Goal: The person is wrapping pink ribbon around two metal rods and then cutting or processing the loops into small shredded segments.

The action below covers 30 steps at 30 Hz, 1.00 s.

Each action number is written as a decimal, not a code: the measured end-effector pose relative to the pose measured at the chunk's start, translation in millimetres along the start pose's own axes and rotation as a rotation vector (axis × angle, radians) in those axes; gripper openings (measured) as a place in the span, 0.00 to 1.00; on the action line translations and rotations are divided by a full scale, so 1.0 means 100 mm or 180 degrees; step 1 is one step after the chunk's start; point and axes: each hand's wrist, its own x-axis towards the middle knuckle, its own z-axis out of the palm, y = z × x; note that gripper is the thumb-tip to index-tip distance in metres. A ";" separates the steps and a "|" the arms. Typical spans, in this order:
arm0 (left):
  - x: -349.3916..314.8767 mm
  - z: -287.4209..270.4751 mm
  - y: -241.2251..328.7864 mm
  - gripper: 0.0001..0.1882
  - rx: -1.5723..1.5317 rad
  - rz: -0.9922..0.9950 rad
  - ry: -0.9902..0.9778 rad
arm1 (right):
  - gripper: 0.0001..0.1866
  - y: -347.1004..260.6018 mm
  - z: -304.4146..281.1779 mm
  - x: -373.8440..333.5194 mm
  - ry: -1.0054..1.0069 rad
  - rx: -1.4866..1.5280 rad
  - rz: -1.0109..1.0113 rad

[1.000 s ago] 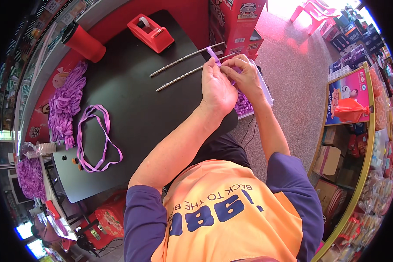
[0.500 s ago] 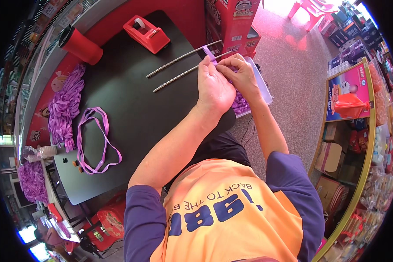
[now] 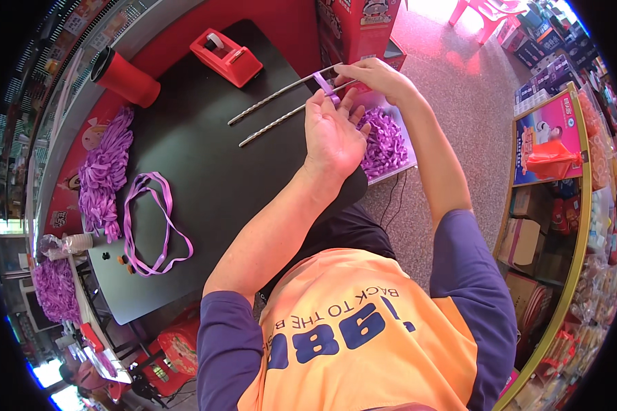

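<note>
A strip of purple ribbon (image 3: pixel 323 83) spans 2 twisted metal rods (image 3: pixel 273 99) at the far right edge of a black table (image 3: pixel 206 157), where we see both bare hands gathered. The left hand (image 3: pixel 334 135) lies palm up beside the table's right edge, its thumb close to the strip and its other fingers loosely spread; whether it grips the ribbon, we cannot tell. The right hand (image 3: pixel 382 79) arches past the table's far right corner, fingers bent and narrow near the farther rod's end; what they pinch, if anything, is hidden from us. We judge slack the chief danger: ribbon poorly held at the left thumb could loosen, twist or slide off the rods, and an uneven pull could shift the rods themselves. A dropped piece could land in the white tray (image 3: pixel 408 152) off the table's right edge and be lost among the purple pieces (image 3: pixel 382 140) heaped there. On the table's left part, we think a long ribbon loop (image 3: pixel 166 193) could snag if the left forearm (image 3: pixel 267 212) swung that way, and the purple bundle (image 3: pixel 105 175) beside it could tangle.
</note>
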 end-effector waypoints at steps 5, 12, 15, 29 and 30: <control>-0.01 -0.01 0.01 0.35 -0.0084 0.0013 -0.0046 | 0.16 0.00 -0.05 0.15 -0.0858 0.0706 0.0105; -0.01 0.00 0.01 0.35 -0.0104 0.0014 -0.0079 | 0.12 0.40 0.00 0.43 -0.1409 0.1526 0.0597; 0.00 -0.05 0.05 0.34 -0.0183 0.0071 -0.0040 | 0.10 0.42 0.19 0.46 -0.1687 0.2134 0.0625; 0.01 -0.02 -0.01 0.23 -0.0289 0.0020 0.0082 | 0.08 0.50 0.65 0.24 -0.1982 0.3582 0.0440; 0.00 -0.01 -0.02 0.18 -0.0280 0.0009 0.0125 | 0.08 0.54 0.66 0.20 -0.1970 0.3815 0.0550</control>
